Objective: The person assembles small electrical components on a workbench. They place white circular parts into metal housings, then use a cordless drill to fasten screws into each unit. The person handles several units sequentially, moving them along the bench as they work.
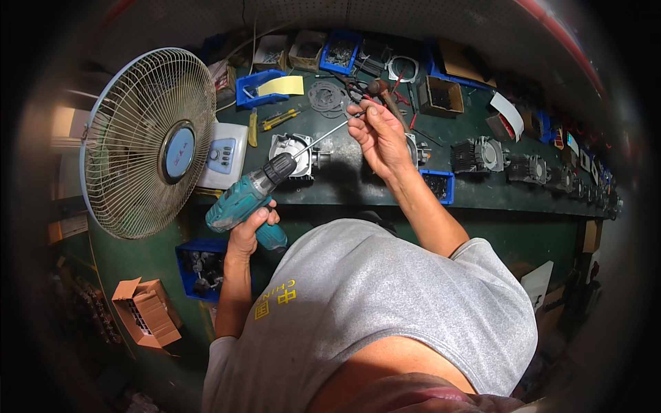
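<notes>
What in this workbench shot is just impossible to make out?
- Head view: whatever the right hand pinches at the drill bit's tip is too small, covered by its fingers.
- The left hand wraps and hides the drill's grip.
- Contents of the blue bins at the bench's back: too small and blurred.

I hold a teal cordless drill [249,197] by its grip in my left hand [249,230], tilted so its black chuck points up and to the right. A long thin silver bit [321,137] runs out of the chuck, slanting upward over the dark green bench. Its far tip meets the fingertips of my right hand [379,138], which pinch something too small to make out right at the end of the bit.
</notes>
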Demonstrator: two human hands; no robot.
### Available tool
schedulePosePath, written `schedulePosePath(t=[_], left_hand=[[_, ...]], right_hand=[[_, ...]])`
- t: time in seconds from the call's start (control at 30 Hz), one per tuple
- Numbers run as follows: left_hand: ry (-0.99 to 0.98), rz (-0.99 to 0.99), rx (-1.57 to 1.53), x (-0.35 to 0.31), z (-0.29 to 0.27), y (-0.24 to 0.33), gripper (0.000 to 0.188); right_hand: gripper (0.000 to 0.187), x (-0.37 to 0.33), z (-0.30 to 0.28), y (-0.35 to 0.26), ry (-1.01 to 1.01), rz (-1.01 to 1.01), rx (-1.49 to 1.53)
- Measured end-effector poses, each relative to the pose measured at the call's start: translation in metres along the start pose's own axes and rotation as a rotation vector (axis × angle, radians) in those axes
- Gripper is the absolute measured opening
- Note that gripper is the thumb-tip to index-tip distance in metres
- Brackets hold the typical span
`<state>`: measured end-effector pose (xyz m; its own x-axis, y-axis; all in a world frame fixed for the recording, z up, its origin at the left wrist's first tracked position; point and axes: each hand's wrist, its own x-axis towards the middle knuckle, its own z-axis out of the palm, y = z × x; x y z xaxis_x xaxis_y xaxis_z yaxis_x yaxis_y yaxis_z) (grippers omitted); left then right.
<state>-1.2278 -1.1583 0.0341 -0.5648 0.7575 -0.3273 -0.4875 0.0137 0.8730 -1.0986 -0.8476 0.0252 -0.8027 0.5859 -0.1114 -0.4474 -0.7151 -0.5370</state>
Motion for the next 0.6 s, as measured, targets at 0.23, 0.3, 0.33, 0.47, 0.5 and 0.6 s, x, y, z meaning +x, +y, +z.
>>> schedulePosePath(t=[0.23,0.3,0.33,0.47,0.5,0.6], left_hand=[[0.002,-0.002,-0.002,-0.0006,-0.0003,-0.0009,0.042],[0.002,-0.006,-0.003,-0.0011,0.0003,-0.0007,0.042],[0.002,-0.008,-0.004,-0.0013,0.0005,-0.0006,0.042],[-0.019,0.009,-0.030,-0.0018,-0.0001,-0.0023,0.036],[-0.019,0.008,-0.027,-0.0023,-0.0004,-0.0028,0.036],[-0.020,0.005,-0.022,-0.0033,0.0000,-0.0035,0.037]], right_hand=[[0.027,-0.0031,0.0033,-0.0008,-0.012,-0.015,-0.012],[0.028,-0.0043,0.0053,-0.0012,-0.008,-0.016,-0.013],[0.028,-0.0047,0.0053,-0.0015,-0.008,-0.014,-0.016],[0.024,-0.0060,0.0031,-0.0028,0.013,-0.001,-0.044],[0.023,-0.0061,0.0021,-0.0027,0.022,0.004,-0.055],[0.020,-0.0065,0.0005,-0.0027,0.038,0.011,-0.037]])
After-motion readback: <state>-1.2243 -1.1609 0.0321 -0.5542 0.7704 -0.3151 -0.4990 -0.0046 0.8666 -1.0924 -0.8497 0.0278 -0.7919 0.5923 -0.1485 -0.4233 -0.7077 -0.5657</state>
